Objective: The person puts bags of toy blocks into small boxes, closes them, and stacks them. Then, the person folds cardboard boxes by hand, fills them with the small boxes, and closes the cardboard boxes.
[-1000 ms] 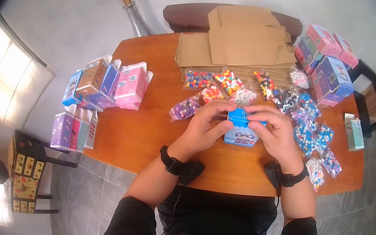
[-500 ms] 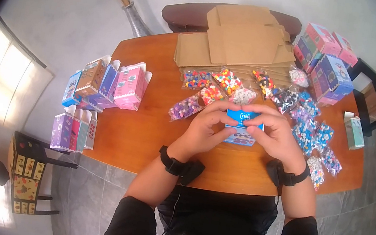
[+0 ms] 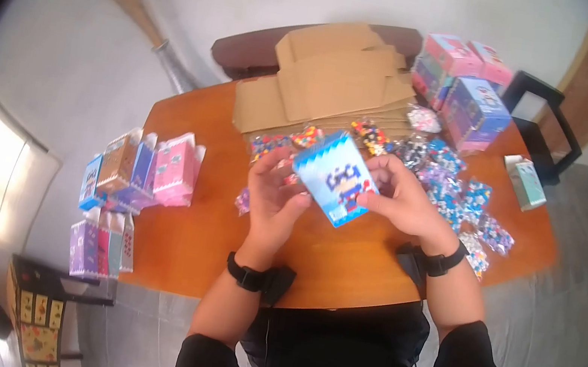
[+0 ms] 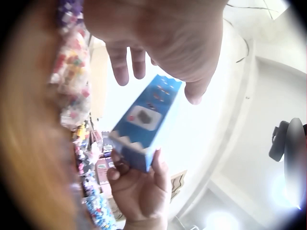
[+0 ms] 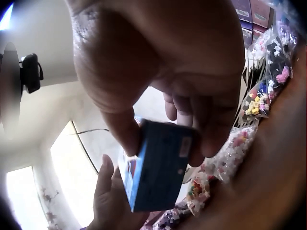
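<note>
A small blue box (image 3: 334,176) is raised above the table and tilted, its printed face with a pixel-style figure toward the head camera. My right hand (image 3: 405,202) grips its lower right edge, thumb on the printed face and fingers behind. Beside the box's left edge is my left hand (image 3: 272,199), fingers loosely bent and apart from one another. In the left wrist view, a narrow side of the box (image 4: 158,103) shows, with the right hand (image 4: 141,194) holding the near end. The right wrist view has the thumb and fingers around the blue box (image 5: 163,167).
Bags of colourful small pieces (image 3: 435,182) lie across the table's middle and right. Flattened brown cardboard (image 3: 335,87) is stacked at the back. Colourful boxes stand at the left (image 3: 175,173) and back right (image 3: 476,112); a pale green box (image 3: 526,184) lies at the right edge.
The box has been lifted and turned from standing between both hands to a tilted pose in the right hand. The left hand has come off it. The head view has shifted.
</note>
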Tool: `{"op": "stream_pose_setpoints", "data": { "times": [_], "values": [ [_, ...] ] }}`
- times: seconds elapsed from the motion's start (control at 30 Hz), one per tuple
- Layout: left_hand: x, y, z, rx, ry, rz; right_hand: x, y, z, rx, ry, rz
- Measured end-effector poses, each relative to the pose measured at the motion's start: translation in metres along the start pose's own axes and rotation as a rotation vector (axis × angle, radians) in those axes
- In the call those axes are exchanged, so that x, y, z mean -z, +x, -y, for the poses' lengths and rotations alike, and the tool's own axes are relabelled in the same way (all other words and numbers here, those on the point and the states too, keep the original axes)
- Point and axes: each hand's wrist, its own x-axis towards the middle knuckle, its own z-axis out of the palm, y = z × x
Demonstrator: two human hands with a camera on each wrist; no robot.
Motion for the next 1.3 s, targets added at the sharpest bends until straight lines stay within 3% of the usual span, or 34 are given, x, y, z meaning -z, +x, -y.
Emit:
{"op": "stream_pose_setpoints", "data": {
  "times": [0.03,0.13,0.3,0.43,0.53,0.8,0.9,0.97,1.03,1.1,1.17,1.23,1.3],
  "values": [
    [0.001,0.001,0.0,-0.012,0.0,-0.044,0.004,0.001,0.006,0.026,0.132,-0.048],
    [0.01,-0.001,0.009,0.044,0.066,-0.027,0.029,-0.004,0.043,0.152,0.153,-0.392],
    [0.013,-0.003,0.018,0.157,0.199,0.081,0.135,-0.003,0.101,0.302,-0.003,-0.821],
    [0.009,-0.006,0.019,0.172,0.197,0.103,0.19,0.005,0.106,0.236,-0.045,-0.915],
    [0.011,-0.005,0.023,0.164,0.228,0.095,0.217,0.015,0.077,0.015,-0.332,-1.031],
    [0.015,-0.004,0.03,0.152,0.204,0.065,0.241,0.025,0.06,-0.043,-0.258,-0.92],
    [0.013,-0.004,0.028,0.129,0.237,0.088,0.221,0.022,0.068,0.062,-0.278,-1.046],
    [0.012,-0.004,0.03,0.087,0.232,0.082,0.195,0.02,0.071,0.458,-0.483,-1.206],
    [0.012,-0.004,0.033,0.046,0.245,0.052,0.141,0.013,0.071,0.695,-0.36,-1.145],
    [0.017,-0.004,0.035,0.022,0.404,0.106,0.074,0.008,0.068,0.72,-0.207,-1.056],
    [0.017,-0.002,0.044,-0.09,0.357,0.062,0.028,0.017,0.041,0.695,-0.017,-0.85],
    [0.017,0.001,0.043,-0.151,0.335,-0.016,0.01,0.022,0.013,0.467,0.066,-0.496],
    [0.021,0.003,0.028,-0.159,0.364,-0.047,-0.002,0.026,-0.019,0.201,0.302,-0.35]
  ]
}}
